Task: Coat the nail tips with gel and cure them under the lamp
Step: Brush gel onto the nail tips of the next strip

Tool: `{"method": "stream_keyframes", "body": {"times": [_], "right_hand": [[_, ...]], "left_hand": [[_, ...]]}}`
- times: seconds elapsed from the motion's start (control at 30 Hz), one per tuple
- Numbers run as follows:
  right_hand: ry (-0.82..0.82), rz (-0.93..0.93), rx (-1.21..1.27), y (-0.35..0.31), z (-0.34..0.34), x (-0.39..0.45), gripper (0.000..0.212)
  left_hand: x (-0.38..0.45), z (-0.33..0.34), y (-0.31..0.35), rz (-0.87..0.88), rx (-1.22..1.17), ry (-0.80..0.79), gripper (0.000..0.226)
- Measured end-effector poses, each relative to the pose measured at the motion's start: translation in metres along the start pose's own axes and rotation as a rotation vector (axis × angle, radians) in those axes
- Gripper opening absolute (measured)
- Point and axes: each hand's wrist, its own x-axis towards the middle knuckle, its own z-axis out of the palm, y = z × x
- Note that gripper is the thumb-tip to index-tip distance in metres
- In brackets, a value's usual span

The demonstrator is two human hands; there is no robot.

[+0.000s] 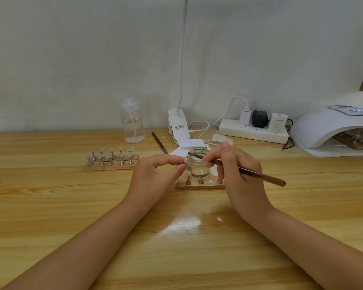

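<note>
Brown wooden gel brush [239,169] in my right hand [237,181] runs right-near to left-far, bristles toward the clear nail tip [186,159] my left hand [155,174] pinches.

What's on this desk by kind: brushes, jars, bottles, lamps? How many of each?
Slim brown wooden-handled brushes: 2
Clear glass jar: 1
Clear plastic bottle: 1
White lamps, dome curing lamp and clip-on desk lamp: 2
Total: 6

Head view, seemingly near, down over table [50,206].
</note>
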Motion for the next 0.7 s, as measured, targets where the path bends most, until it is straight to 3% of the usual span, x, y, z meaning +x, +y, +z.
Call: {"method": "stream_keyframes", "body": {"times": [0.47,0.7], "right_hand": [[-0.001,0.065,0.179,-0.0017,-0.0002,-0.0038,0.044],[0.025,0.036,0.078,-0.0002,0.0004,-0.0016,0.042]], "left_hand": [[-0.0002,-0.0001,-0.0015,0.026,-0.003,0.003,0.019],[0.001,0.0,-0.0032,0.05,0.0,-0.014,0.016]]}}
